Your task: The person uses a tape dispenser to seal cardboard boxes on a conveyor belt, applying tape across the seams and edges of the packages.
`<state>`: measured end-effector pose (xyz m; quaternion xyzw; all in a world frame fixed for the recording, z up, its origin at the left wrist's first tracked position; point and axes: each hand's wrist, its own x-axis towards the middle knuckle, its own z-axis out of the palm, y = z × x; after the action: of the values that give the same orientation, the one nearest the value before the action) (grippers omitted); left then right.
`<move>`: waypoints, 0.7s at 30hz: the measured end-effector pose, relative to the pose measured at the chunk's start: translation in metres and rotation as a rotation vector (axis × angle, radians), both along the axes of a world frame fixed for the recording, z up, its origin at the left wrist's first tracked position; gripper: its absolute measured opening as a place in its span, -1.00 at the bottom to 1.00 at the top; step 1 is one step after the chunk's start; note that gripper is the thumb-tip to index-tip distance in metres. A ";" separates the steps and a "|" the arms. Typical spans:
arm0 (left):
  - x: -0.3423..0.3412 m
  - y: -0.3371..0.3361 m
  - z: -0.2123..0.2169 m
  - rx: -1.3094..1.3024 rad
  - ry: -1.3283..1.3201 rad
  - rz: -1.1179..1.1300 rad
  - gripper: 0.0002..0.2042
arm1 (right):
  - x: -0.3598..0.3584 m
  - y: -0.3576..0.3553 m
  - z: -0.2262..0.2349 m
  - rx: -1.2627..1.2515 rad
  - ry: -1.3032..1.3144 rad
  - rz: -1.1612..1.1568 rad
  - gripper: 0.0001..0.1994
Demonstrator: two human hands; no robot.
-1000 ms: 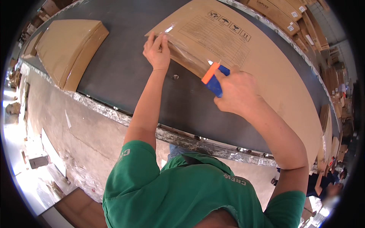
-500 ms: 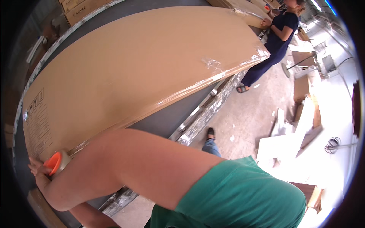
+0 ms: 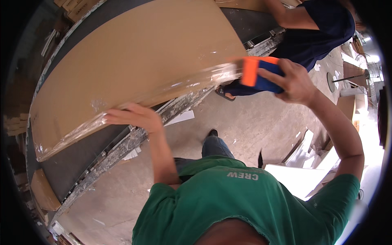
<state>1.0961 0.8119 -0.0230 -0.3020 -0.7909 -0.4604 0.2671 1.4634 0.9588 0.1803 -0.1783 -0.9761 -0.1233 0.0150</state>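
A long brown cardboard box [image 3: 134, 53] lies flat in front of me, with shiny clear packing tape [image 3: 196, 79] along its near edge. My left hand [image 3: 136, 116] rests on that taped edge, fingers stretched out and holding nothing. At the box's right end, my right hand [image 3: 292, 81] grips an orange and blue tape dispenser [image 3: 267, 75]. The dispenser is slightly blurred, and its orange side is close to the box corner where the tape strip ends.
The box lies on a dark conveyor surface [image 3: 65, 169] with a worn metal rail [image 3: 122, 145]. A co-worker in dark blue [image 3: 314, 36] stands close at the right. A smaller carton [image 3: 44, 190] sits at the left; white boards [image 3: 296, 177] lie on the floor at right.
My right hand has swung with the tape dispenser from the box's left end to its right end. My left hand now lies on the near edge. The co-worker appears nearer.
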 end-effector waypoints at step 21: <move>0.266 0.204 0.092 -1.106 0.937 -1.225 -0.63 | 0.061 0.080 -0.044 -0.312 0.042 -0.776 -0.41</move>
<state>1.3624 1.0155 0.0689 -0.9021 -0.4132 0.0876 0.0883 1.5244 1.0384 0.1360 -0.5356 -0.8428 0.0332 -0.0399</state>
